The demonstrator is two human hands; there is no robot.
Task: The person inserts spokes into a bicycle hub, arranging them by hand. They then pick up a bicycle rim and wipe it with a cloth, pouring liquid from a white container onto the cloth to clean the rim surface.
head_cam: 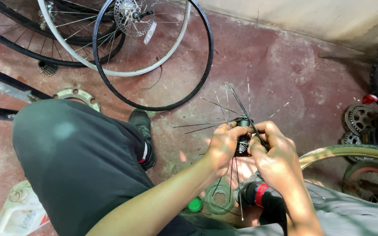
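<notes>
Head view: left hand point(224, 146) and right hand point(273, 148) grip hub point(243, 140) from both sides, above red floor point(276, 65). Left fingers point(230, 128) curled, pinching hub's upper end. Right fingers point(259, 131) closed around hub and black spoke point(246, 109). Thin spokes fan out from hub in all directions. Knee point(79, 161) in dark trousers at left, black shoe point(143, 135) beside it. Black rim point(154, 52) and silver rim point(66, 48) lie on floor, well apart from hands. Green cap point(194, 204) below left wrist. Sprockets point(358, 118) at right.
</notes>
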